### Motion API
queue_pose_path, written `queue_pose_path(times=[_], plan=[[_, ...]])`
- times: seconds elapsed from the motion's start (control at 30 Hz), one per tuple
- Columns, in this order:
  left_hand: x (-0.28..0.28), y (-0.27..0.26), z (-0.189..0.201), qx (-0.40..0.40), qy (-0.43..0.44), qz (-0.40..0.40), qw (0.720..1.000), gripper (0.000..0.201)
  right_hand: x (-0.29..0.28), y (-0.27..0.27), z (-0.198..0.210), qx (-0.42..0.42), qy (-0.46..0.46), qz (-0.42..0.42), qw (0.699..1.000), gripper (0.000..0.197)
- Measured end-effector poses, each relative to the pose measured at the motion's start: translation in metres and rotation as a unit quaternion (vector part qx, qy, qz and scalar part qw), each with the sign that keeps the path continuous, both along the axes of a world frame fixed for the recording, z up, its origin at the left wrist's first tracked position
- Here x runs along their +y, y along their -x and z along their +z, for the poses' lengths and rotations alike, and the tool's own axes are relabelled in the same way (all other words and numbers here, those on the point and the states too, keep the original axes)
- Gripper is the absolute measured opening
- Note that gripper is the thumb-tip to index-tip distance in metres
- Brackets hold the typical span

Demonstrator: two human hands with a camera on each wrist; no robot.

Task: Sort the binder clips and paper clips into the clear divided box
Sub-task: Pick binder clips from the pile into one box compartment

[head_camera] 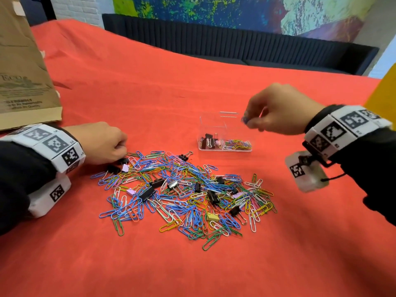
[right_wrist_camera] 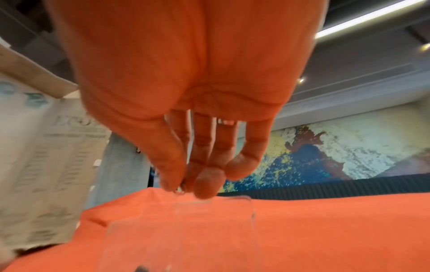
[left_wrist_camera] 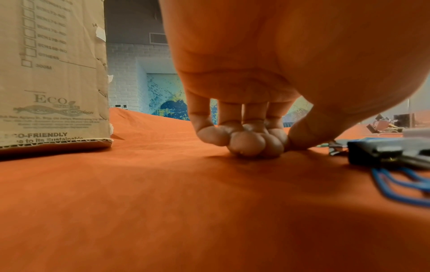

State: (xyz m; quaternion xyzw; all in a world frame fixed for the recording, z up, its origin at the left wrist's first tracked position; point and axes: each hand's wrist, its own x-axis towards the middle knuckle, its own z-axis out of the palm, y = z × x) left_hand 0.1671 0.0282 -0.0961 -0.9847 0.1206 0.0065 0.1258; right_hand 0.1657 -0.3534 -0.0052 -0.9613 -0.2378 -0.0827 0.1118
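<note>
Right hand [head_camera: 276,110]: we pinch a small purple clip [head_camera: 245,120], likely a binder clip, above the clear divided box [head_camera: 222,133] for dropping.
Left hand [head_camera: 102,142]: our fingers curl at the pile [head_camera: 184,196]; whether they hold anything we cannot tell.

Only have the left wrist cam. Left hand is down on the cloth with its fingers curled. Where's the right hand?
Observer: The right hand is raised just right of the clear box, near its top, pinching a small clip that looks blue-purple.
Operator: Binder or paper clip?
Observer: Too blurred to tell. The right wrist view shows only a bit of wire between thumb and fingertips.
Operator: What's in the box?
Observer: In the head view, binder clips are in its left compartment and paper clips in its right.
Operator: Much left to sort?
Observer: Yes, a big mixed pile lies on the red cloth on the near side of the box.
</note>
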Motion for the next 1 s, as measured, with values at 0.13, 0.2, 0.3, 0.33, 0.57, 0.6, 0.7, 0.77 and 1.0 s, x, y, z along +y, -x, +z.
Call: queue_pose_path(times=[0.13,0.2,0.3,0.33,0.57,0.6,0.7,0.77,1.0], plan=[[0.000,0.000,0.000,0.004,0.002,0.010,1.000,0.026,0.005,-0.024,0.002,-0.054,0.026,-0.055,0.997,0.009],[0.000,0.000,0.000,0.006,-0.002,0.013,1.000,0.026,0.007,-0.028,-0.002,-0.048,0.039,-0.059,0.996,0.012],[0.000,0.000,0.001,0.009,0.002,0.011,1.000,0.026,0.005,-0.026,0.000,-0.072,0.020,-0.059,0.995,0.014],[0.000,0.000,0.000,0.009,0.003,0.010,1.000,0.026,0.003,-0.023,0.000,-0.079,0.017,-0.055,0.995,0.014],[0.002,-0.002,0.000,0.010,0.006,0.010,1.000,0.026,0.001,0.019,-0.020,0.124,0.150,0.050,0.980,0.031],[0.002,-0.002,0.000,0.010,0.007,0.010,1.000,0.026,0.001,0.025,-0.025,0.160,0.176,0.062,0.969,0.041],[0.000,-0.001,0.000,0.007,0.004,0.008,1.000,0.027,-0.001,0.041,-0.038,0.223,0.217,0.097,0.945,0.075],[-0.001,0.000,0.001,0.008,0.001,0.009,1.000,0.027,-0.003,0.048,-0.046,0.218,0.234,0.124,0.940,0.083],[0.000,0.000,0.001,0.004,0.001,0.005,1.000,0.026,-0.003,0.056,-0.054,0.162,0.188,0.110,0.962,0.035]])
